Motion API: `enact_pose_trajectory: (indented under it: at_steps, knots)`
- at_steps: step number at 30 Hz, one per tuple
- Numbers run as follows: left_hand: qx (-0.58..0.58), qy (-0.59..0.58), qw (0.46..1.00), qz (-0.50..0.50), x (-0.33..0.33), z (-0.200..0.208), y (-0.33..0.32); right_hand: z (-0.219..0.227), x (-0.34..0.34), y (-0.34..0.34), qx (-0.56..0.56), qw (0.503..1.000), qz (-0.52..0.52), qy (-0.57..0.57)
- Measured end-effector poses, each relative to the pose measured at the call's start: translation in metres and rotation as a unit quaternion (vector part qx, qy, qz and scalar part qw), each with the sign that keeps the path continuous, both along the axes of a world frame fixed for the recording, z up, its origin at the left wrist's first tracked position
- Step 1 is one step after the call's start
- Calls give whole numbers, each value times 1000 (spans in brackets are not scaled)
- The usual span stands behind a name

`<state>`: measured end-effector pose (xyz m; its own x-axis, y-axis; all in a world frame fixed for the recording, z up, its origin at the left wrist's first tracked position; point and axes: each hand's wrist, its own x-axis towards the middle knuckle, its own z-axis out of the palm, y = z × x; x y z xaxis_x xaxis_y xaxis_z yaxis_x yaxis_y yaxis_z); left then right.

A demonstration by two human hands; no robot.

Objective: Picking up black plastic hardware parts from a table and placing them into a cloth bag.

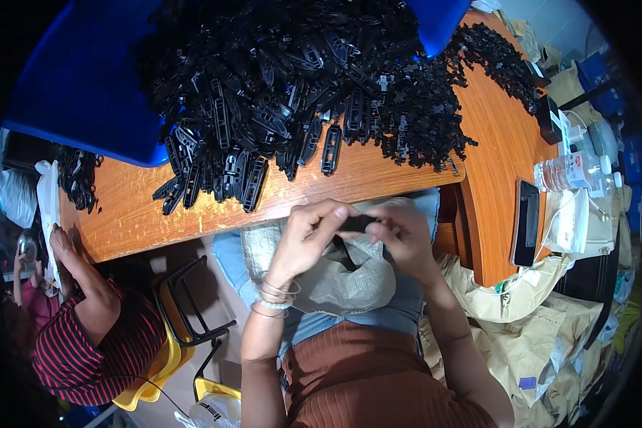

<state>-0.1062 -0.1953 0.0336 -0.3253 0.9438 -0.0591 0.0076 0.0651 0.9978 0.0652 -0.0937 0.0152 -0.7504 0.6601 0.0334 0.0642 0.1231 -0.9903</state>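
Observation:
Over my lap, both hands meet at a small black plastic part (358,224), whose exact shape the fingers mostly cover. My left hand (305,241), with bracelets at the wrist, pinches one end between thumb and fingers. At the other end my right hand (406,241) has its fingers curled on the part, somewhat blurred by motion. Just below them a whitish woven sack (353,289) rests on my lap, its mouth gaping. In front, a large heap of long black plastic clips (257,107) covers the table, with smaller black pieces (417,118) at its right side.
A blue bin (85,85) lies behind the heap on the wooden table (307,192). To the right are a phone (526,222), water bottles (574,171) and brown paper bags (528,335). A person in a striped top (96,342) sits at the left, near a yellow chair (153,378).

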Motion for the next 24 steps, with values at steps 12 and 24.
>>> enact_pose_trajectory:
  at_steps: [12,24]
  knots:
    - [-23,562,820,106,-10,-4,61,-15,9,64,417,831,-343,-130]
    - [82,417,904,47,44,-20,42,-28,-26,40,408,866,-284,-44]
